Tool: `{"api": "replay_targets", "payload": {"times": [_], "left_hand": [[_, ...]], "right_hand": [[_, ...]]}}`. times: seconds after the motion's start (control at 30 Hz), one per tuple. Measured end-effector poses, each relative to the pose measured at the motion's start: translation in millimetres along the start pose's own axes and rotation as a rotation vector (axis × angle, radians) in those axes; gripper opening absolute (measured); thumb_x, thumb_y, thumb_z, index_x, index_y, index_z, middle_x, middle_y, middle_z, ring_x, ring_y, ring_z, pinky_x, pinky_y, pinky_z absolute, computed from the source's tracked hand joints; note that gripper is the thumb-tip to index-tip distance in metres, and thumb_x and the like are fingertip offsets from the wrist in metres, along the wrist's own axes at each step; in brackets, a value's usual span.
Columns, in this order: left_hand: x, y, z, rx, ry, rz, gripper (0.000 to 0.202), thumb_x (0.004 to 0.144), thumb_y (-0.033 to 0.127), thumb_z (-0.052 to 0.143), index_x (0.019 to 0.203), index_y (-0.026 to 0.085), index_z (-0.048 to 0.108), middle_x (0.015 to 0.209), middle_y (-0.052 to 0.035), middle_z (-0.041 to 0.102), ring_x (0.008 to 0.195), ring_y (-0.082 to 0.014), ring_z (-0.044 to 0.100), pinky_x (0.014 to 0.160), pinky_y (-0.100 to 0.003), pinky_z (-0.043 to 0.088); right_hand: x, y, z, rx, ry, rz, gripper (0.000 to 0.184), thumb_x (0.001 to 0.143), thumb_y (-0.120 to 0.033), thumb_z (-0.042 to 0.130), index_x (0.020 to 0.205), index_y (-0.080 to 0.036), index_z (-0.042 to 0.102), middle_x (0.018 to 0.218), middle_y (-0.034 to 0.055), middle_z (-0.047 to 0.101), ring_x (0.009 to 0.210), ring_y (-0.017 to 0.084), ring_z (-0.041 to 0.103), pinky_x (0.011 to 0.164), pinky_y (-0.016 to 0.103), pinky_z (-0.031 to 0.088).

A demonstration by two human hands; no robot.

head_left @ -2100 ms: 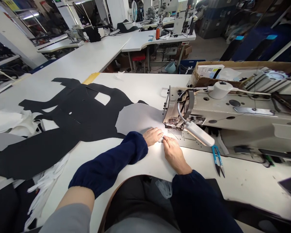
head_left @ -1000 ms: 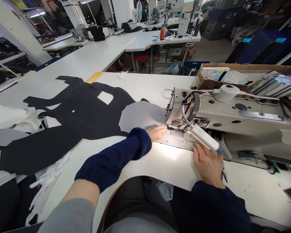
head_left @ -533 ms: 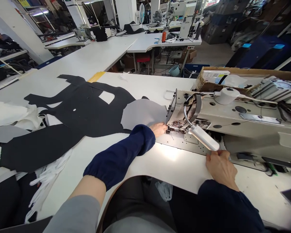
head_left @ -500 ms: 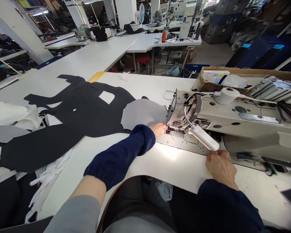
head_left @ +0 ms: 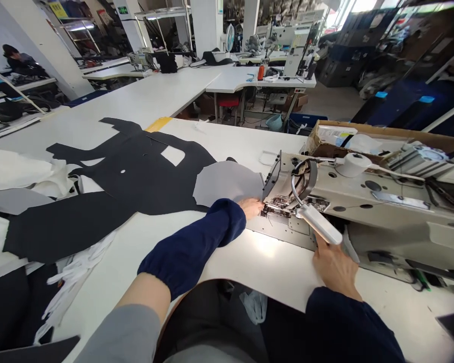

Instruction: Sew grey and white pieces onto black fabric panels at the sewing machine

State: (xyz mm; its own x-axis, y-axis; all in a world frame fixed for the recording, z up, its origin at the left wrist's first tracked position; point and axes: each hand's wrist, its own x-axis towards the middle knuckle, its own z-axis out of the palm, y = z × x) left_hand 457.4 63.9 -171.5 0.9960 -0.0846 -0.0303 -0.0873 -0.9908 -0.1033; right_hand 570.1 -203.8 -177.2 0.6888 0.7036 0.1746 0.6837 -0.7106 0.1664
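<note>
Background box [head_left: 412,133] holds packet [head_left: 330,132] — left fingers [head_left: 256,205] on fabric [head_left: 227,182], right [head_left: 320,244] near lamp [head_left: 321,225] — grips unclear.

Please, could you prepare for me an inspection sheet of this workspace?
Surface: white table, bright patch near the lamp
Job's things: gray piece overlapping black fabric, reaching the sewing machine
Clutter: white strips at left; open cardboard box behind the machine
Hands: left hand at the gray piece's near edge; right hand by the lamp; each grip unclear
Cables: white cable over the machine top
Surroundings: another person at far left; fan in the background
</note>
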Motion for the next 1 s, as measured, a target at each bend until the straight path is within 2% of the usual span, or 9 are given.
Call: {"api": "replay_targets", "payload": {"times": [0.2, 0.3, 0.37, 0.43, 0.53, 0.6, 0.83, 0.9, 1.0], "left_hand": [[1, 5, 3.2, -0.012, 0.07, -0.011, 0.024, 0.094, 0.016, 0.04, 0.09, 0.013, 0.063, 0.101, -0.0063, 0.062, 0.099, -0.0184, 0.053, 0.077, -0.028, 0.041], [-8, 6, -0.4, -0.022, 0.12, -0.069, 0.026, 0.096, 0.019, 0.036, 0.1, 0.016, 0.061, 0.111, -0.0061, 0.06, 0.104, -0.0196, 0.051, 0.079, -0.031, 0.042], [-21, 2, -5.8, -0.047, 0.126, -0.188, 0.026, 0.095, 0.018, 0.038, 0.11, 0.019, 0.059, 0.12, -0.0067, 0.057, 0.109, -0.0221, 0.05, 0.085, -0.037, 0.042], [-39, -6, -11.5, -0.093, 0.088, -0.406, 0.031, 0.093, 0.014, 0.039, 0.117, 0.021, 0.057, 0.127, -0.0084, 0.053, 0.117, -0.0255, 0.046, 0.09, -0.043, 0.04], [-67, -19, -16.9, -0.148, 0.005, -0.685, 0.038, 0.091, 0.008, 0.035, 0.123, 0.015, 0.055, 0.128, -0.0163, 0.052, 0.118, -0.0313, 0.047, 0.084, -0.045, 0.044], [-79, -22, -18.7, -0.157, -0.029, -0.741, 0.042, 0.09, 0.006, 0.032, 0.126, 0.009, 0.053, 0.125, -0.0226, 0.052, 0.11, -0.0333, 0.053, 0.075, -0.043, 0.047], [-89, -3, -33.4, -0.166, -0.156, -0.762, 0.04, 0.087, 0.008, 0.039, 0.123, 0.003, 0.057, 0.115, -0.0288, 0.056, 0.097, -0.0328, 0.06, 0.066, -0.038, 0.049], [-106, 5, -40.1, -0.162, -0.213, -0.741, 0.034, 0.086, 0.006, 0.04, 0.11, 0.002, 0.063, 0.105, -0.0275, 0.061, 0.092, -0.032, 0.062, 0.064, -0.037, 0.05], [-156, 24, -47.1, -0.146, -0.27, -0.63, 0.027, 0.084, 0.002, 0.042, 0.097, 0.006, 0.066, 0.094, -0.0209, 0.065, 0.087, -0.0269, 0.064, 0.068, -0.036, 0.051]], "right_hand": [[3, 3, 14, 0.042, 0.149, -0.161, 0.042, 0.084, -0.016, 0.038, 0.122, -0.021, 0.057, 0.101, 0.0155, 0.054, 0.084, 0.029, 0.059, 0.056, 0.037, 0.047], [-3, -1, 7, 0.117, 0.263, -0.216, 0.039, 0.086, -0.022, 0.037, 0.12, -0.019, 0.056, 0.107, 0.018, 0.052, 0.092, 0.031, 0.057, 0.07, 0.043, 0.05], [-12, -5, -1, 0.216, 0.291, -0.24, 0.038, 0.088, -0.029, 0.037, 0.119, -0.02, 0.055, 0.113, 0.0175, 0.05, 0.092, 0.03, 0.058, 0.073, 0.044, 0.051], [-23, -9, -8, 0.354, 0.279, -0.256, 0.037, 0.089, -0.035, 0.035, 0.119, -0.024, 0.054, 0.12, 0.0155, 0.049, 0.095, 0.028, 0.058, 0.071, 0.041, 0.052], [-39, -22, -14, 0.607, 0.186, -0.239, 0.037, 0.089, -0.042, 0.037, 0.118, -0.028, 0.053, 0.126, 0.0115, 0.049, 0.1, 0.027, 0.058, 0.068, 0.037, 0.053], [-46, -36, -16, 0.796, 0.079, -0.187, 0.037, 0.087, -0.046, 0.041, 0.115, -0.028, 0.056, 0.123, 0.0099, 0.054, 0.096, 0.024, 0.061, 0.065, 0.034, 0.054], [-60, -93, -28, 1.456, -0.212, 0.12, 0.053, 0.068, -0.056, 0.068, 0.106, -0.02, 0.065, 0.116, 0.0106, 0.062, 0.093, 0.027, 0.064, 0.072, 0.036, 0.057], [-67, -103, -36, 1.657, -0.329, 0.247, 0.057, 0.064, -0.054, 0.073, 0.107, -0.018, 0.064, 0.113, 0.0111, 0.064, 0.096, 0.028, 0.064, 0.08, 0.038, 0.056], [-71, -114, -43, 1.904, -0.5, 0.386, 0.052, 0.065, -0.051, 0.076, 0.102, -0.017, 0.063, 0.106, 0.0111, 0.067, 0.095, 0.025, 0.065, 0.087, 0.038, 0.053]]}}
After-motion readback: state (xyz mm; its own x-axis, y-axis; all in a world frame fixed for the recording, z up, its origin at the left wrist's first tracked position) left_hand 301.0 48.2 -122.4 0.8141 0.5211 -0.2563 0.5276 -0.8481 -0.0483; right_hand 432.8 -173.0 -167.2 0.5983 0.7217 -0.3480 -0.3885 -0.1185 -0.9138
